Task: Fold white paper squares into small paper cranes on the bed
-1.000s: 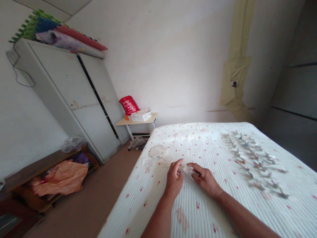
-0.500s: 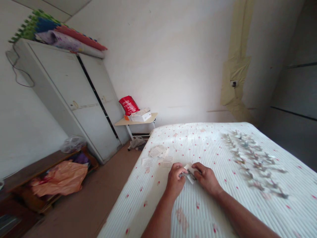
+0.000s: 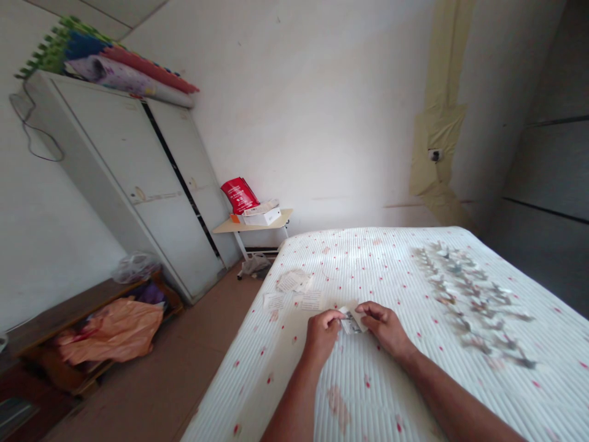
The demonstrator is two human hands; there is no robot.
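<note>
A small printed piece of paper [image 3: 352,321] is held between my two hands just over the bed. My left hand [image 3: 322,331] pinches its left edge between thumb and forefinger. On the opposite side, my right hand [image 3: 383,326] grips the right edge with its fingertips. Dark print or a picture shows on the face of the paper. Several loose printed paper pieces [image 3: 294,281] lie flat beyond my left hand. To the right, several small folded paper shapes [image 3: 473,288] are laid out in rows, too blurred to make out in detail.
The bed [image 3: 359,393] has a white ribbed cover with red spots. A small table [image 3: 225,227] with a red bag [image 3: 240,195] and a white box [image 3: 264,217] stands behind its left corner. A grey cabinet [image 3: 124,166] and low wooden bench [image 3: 41,322] are at left.
The paper has been opened out flatter between my hands, showing more of its printed face. My left fingers have shifted to its left edge; my right hand has hardly moved.
</note>
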